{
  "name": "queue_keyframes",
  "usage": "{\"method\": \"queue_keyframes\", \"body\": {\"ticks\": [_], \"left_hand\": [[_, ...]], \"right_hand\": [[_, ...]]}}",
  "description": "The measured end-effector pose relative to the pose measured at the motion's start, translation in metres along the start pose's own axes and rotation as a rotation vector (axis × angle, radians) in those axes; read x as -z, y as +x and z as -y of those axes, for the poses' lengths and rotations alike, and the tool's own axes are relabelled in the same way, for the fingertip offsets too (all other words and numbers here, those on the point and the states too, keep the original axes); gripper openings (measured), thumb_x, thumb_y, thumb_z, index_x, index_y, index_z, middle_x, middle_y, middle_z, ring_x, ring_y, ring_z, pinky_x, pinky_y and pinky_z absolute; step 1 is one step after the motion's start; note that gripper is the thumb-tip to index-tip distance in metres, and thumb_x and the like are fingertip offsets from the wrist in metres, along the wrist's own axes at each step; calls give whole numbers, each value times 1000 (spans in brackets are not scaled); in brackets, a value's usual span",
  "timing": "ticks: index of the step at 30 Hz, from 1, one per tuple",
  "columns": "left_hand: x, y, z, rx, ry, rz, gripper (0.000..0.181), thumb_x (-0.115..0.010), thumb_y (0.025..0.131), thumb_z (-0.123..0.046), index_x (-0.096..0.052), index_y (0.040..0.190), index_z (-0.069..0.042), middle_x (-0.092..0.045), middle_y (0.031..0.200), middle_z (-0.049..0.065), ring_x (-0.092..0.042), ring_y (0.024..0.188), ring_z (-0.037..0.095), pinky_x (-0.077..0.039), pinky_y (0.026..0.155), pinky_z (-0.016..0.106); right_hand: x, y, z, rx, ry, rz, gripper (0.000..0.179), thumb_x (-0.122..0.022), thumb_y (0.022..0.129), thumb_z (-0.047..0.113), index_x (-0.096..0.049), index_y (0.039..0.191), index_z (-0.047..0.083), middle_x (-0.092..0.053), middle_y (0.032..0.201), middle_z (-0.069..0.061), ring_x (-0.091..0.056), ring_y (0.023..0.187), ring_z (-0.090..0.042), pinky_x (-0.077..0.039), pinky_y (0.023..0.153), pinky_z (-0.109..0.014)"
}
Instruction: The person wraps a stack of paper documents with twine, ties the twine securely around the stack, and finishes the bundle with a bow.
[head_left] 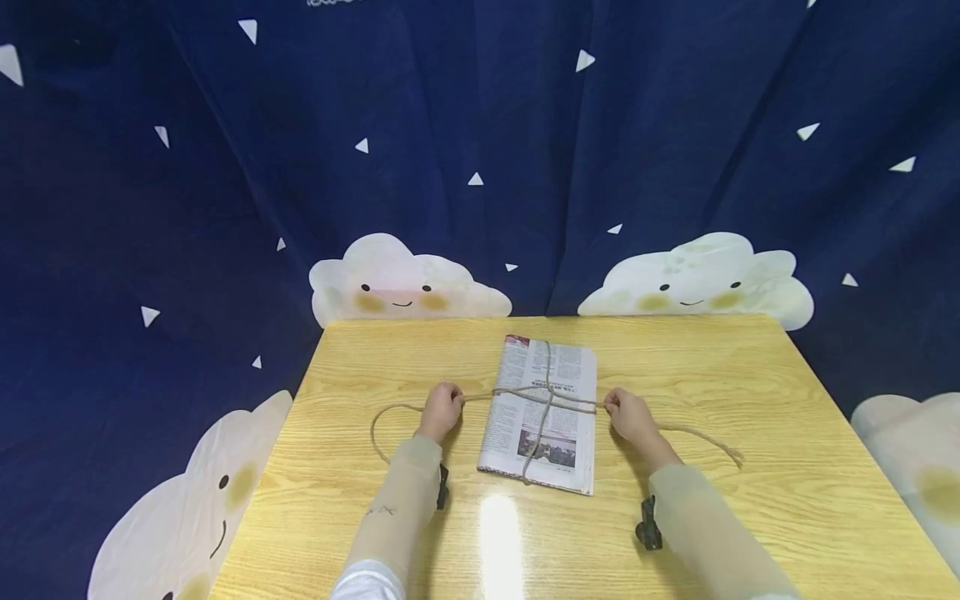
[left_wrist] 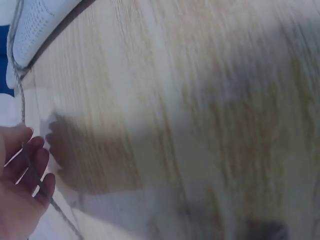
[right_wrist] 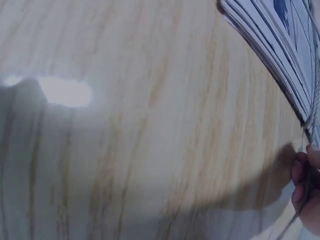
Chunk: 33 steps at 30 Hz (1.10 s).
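A folded stack of newspapers (head_left: 510, 433) lies on the wooden table with a thin brown rope (head_left: 542, 429) running lengthwise and crosswise over it, crossing near the middle. To the left of the stack, my left hand (head_left: 441, 410) pinches one end section of the rope between thumb and fingers. In the left wrist view the rope (left_wrist: 61, 214) trails on past the palm. My right hand (head_left: 632, 414) pinches the other section close to the stack's right edge, and its tail (head_left: 705, 435) stretches out to the right. The stack's layered edge (right_wrist: 270, 65) shows in the right wrist view.
The wooden table (head_left: 360, 358) reaches back to a dark blue curtain (head_left: 420, 150) printed with white triangles and smiling clouds. Left of the left hand, the rope tail curves in a loop on the tabletop. Light glares off the table near the front.
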<state>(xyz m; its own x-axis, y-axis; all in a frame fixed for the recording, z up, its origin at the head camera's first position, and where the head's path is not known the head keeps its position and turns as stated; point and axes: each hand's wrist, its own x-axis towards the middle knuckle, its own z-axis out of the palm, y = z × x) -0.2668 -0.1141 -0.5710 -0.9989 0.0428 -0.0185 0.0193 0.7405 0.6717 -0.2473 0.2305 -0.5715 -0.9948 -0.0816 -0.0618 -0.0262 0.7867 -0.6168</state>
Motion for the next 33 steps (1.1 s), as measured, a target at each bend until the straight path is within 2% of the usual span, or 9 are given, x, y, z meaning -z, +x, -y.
{"method": "queue_keyframes", "body": {"ticks": [6, 8, 11, 16, 19, 20, 26, 28, 33], "left_hand": [[-5, -3, -12, -77, -30, 111, 32, -62, 88, -16, -58, 115, -1, -61, 102, 12, -57, 93, 23, -48, 80, 37], [-8, -4, -17, -95, -53, 158, 36, -63, 87, -17, -55, 118, 0, -60, 107, 13, -56, 97, 25, -48, 83, 37], [-13, -6, -22, -131, -73, 193, 35, -64, 86, -14, -55, 115, 2, -60, 99, 12, -56, 90, 22, -49, 77, 33], [-20, -9, -30, -175, -90, 167, 23, -66, 82, -8, -57, 99, 5, -49, 75, 4, -44, 68, 14, -41, 62, 25], [-24, -10, -32, -152, -103, 166, 22, -66, 82, -8, -56, 97, 4, -47, 74, 2, -42, 67, 12, -40, 61, 24], [-26, -11, -32, -143, -97, 167, 21, -67, 82, -8, -56, 96, 4, -47, 73, 1, -42, 66, 12, -40, 60, 23], [-29, -15, -39, -130, -55, 157, 21, -69, 80, -8, -53, 88, 2, -43, 66, -1, -40, 59, 10, -35, 51, 21], [-29, -16, -41, -134, -43, 153, 21, -70, 79, -7, -52, 87, 1, -43, 66, -1, -41, 59, 10, -36, 50, 21], [-29, -14, -47, -137, -31, 162, 20, -69, 78, -3, -53, 89, 1, -45, 71, 1, -42, 64, 12, -38, 55, 22]], "right_hand": [[-9, -9, 9, 0, 5, 0, 39, -56, 89, 18, -51, 114, -12, -58, 101, -27, -56, 89, -36, -47, 77, -48], [-13, -13, 13, -17, 3, 18, 52, -58, 88, 25, -45, 121, -13, -55, 109, -30, -54, 97, -42, -45, 82, -51], [-21, -17, 19, -39, -13, 34, 61, -61, 86, 28, -40, 126, -13, -52, 115, -33, -50, 105, -46, -42, 88, -53], [-27, -19, 27, -66, -45, 19, 60, -63, 86, 23, -39, 128, -14, -49, 120, -34, -46, 111, -48, -39, 93, -54], [-26, -16, 27, -57, -74, 25, 59, -62, 87, 19, -38, 129, -15, -47, 123, -34, -44, 114, -48, -37, 95, -54], [-32, -10, 17, -24, -89, -3, 61, -60, 88, 25, -38, 129, -14, -48, 121, -34, -45, 112, -49, -38, 93, -55], [-28, 5, 11, 57, -121, -4, 56, -61, 87, 22, -42, 128, -11, -54, 114, -32, -50, 106, -48, -40, 90, -55], [-20, 5, 20, 39, -127, 24, 54, -63, 85, 14, -41, 129, -10, -53, 117, -31, -49, 108, -47, -39, 92, -54], [-20, 3, 25, 37, -126, -46, 49, -66, 82, 14, -46, 121, -7, -56, 108, -28, -55, 98, -42, -45, 83, -52]]}}
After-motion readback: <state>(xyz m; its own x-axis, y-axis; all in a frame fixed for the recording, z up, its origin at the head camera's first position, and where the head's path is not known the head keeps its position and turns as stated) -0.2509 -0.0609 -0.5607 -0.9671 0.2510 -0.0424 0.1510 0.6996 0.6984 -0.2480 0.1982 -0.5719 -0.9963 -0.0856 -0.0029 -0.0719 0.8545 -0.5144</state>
